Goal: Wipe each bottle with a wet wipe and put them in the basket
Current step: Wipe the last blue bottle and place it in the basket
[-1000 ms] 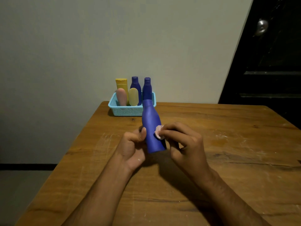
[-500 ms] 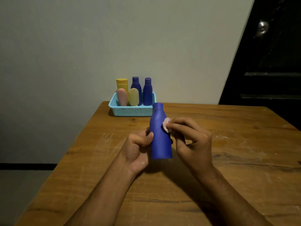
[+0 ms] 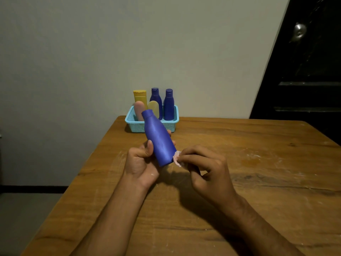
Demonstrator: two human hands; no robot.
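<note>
Bottle [image 3: 160,140] number six, by the look of it, and you're nearly through with it. Your left hand [image 3: 141,162] grips the blue body, thumb on the front and fingers curled round the back, holding it off the table [image 3: 258,182] on the near side of the basket [image 3: 132,121]. Half a second ago it stood almost upright; now its cap tips away from you and leftward, overlapping the basket's front wall in the head view. Your right hand [image 3: 206,171] pinches the small balled-up wet wipe [image 3: 176,159] between thumb and fingertips. That wipe was up near the shoulder a moment back and has slid down to the bottom edge on the right side, so I'd guess the side pass is finished and only the base is left.

Basket sits at the far edge of the table against the wall, already holding five bottles standing up. Looks like room remains at its right end, so that's probably your drop spot.
</note>
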